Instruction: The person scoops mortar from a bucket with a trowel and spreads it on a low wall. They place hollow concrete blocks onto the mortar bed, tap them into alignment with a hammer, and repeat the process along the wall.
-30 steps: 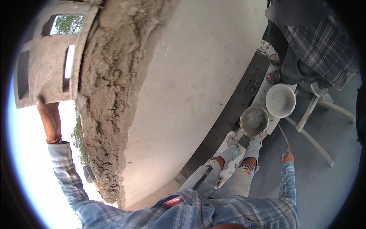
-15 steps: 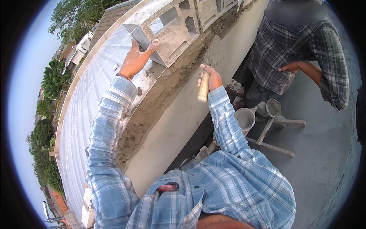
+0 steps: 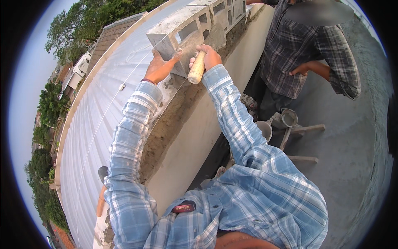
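Note:
My left hand point(image 3: 161, 68) grips the near end of a grey hollow concrete block point(image 3: 167, 45), thumb on its face. The block sits on top of the wall in line with other hollow blocks point(image 3: 218, 9). My right hand point(image 3: 211, 57) is closed round the wooden handle of a trowel point(image 3: 196, 71). Its mortar-coated blade points away from me, up at the block's openwork face; whether it touches cannot be told. Below the block, rough wet mortar point(image 3: 168, 133) runs along the wall's upper edge.
A taut string point(image 3: 97, 128) runs over the corrugated metal roof point(image 3: 83, 153) at left. A mallet point(image 3: 100, 197) lies near my left elbow. At right stand a co-worker in a dark checked shirt point(image 3: 286, 62), buckets point(image 3: 289, 118) and a wooden frame point(image 3: 302, 159).
My right hand has moved up and left with the trowel, bringing its blade from beside the wall to the block's face. My left hand still grips the block; the view has shifted.

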Demonstrator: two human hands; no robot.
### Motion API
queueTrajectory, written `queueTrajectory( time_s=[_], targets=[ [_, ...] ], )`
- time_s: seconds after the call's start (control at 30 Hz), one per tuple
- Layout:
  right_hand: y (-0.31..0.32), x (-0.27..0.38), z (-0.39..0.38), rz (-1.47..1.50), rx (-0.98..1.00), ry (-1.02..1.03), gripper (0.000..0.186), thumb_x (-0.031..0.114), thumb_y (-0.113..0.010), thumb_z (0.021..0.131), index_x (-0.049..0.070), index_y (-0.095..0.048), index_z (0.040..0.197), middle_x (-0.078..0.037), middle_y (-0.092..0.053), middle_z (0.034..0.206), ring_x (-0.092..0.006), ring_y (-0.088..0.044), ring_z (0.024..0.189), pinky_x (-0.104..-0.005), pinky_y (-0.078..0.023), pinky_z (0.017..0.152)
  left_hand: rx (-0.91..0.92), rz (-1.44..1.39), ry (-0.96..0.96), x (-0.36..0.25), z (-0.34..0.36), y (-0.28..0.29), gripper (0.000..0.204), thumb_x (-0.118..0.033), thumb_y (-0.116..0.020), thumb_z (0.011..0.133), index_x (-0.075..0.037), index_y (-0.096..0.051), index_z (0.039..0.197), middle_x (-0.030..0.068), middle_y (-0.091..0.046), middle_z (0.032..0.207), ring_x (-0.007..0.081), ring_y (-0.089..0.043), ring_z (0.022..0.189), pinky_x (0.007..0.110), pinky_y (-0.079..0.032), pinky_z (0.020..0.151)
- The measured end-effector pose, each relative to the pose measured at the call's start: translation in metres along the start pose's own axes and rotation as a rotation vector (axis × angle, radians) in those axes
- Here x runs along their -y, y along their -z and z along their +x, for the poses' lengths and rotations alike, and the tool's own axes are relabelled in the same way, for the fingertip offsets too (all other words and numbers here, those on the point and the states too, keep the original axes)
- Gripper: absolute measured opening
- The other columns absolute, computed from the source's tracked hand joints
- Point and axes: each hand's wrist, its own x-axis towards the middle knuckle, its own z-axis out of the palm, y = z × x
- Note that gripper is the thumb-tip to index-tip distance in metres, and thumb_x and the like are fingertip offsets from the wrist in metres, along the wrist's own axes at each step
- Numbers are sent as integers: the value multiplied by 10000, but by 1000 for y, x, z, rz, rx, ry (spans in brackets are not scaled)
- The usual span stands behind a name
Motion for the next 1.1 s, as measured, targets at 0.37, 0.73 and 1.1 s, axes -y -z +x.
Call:
queueTrajectory(
  time_s=[0.37, 0.73, 1.1],
  targets=[
    [-24, 76, -7, 320, 525, -88, 309, 264, -404, 962, 8, -478, 1118, -86, -492, 745, -200, -529, 597, -341, -491, 509, 53, -37, 3, -8, 3, 2, 1322, -772, -568, 749, 201, 19, 1425, 344, -296, 1468, 383, -323, 1392, 352, -273, 1139],
    [280, -72, -193, -1220, -385, 488, 289, 190, -548, 921, -26, -553, 1113, -160, -605, 858, -299, -610, 684, -384, -507, 645, 131, -70, -59, 27, 1, -6, 1302, -770, -549, 763, 199, 10, 1428, 340, -214, 1505, 382, -220, 1435, 377, -204, 1165],
    [437, -153, -177, -1684, -396, 85, 351, 311, -594, 855, 15, -579, 1041, -246, -653, 974, -431, -624, 932, -507, -479, 828, 119, -49, 0, -4, 3, 10, 1302, -817, -505, 728, 162, -44, 1452, 344, -211, 1504, 411, -231, 1426, 431, -220, 1162]
  ],
)
